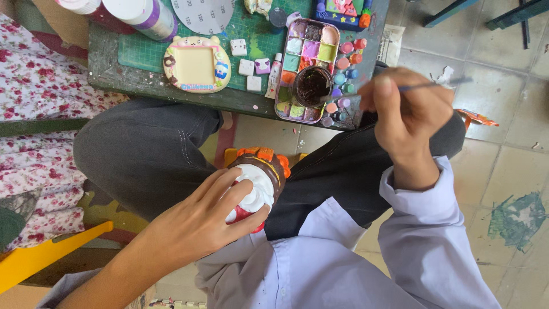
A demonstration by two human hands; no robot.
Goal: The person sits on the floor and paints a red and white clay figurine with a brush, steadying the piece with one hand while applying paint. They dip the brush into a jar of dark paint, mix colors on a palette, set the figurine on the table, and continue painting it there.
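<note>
My left hand (197,220) grips a small painted figurine (260,180), white, brown, red and orange, held between my knees. My right hand (409,111) holds a thin paintbrush (423,87) whose tip reaches toward a dark cup of brownish water (313,86). The cup sits on a paint palette (297,54) with several coloured wells, on the low green table's (108,68) front edge.
On the table lie a yellow photo frame (197,64), small white square pieces (247,67), a paint tube (274,74), little round paint pots (346,63) and a white bottle (143,14). Floral fabric (34,97) is at left, a yellow plastic piece (40,257) lower left, tiled floor (503,149) at right.
</note>
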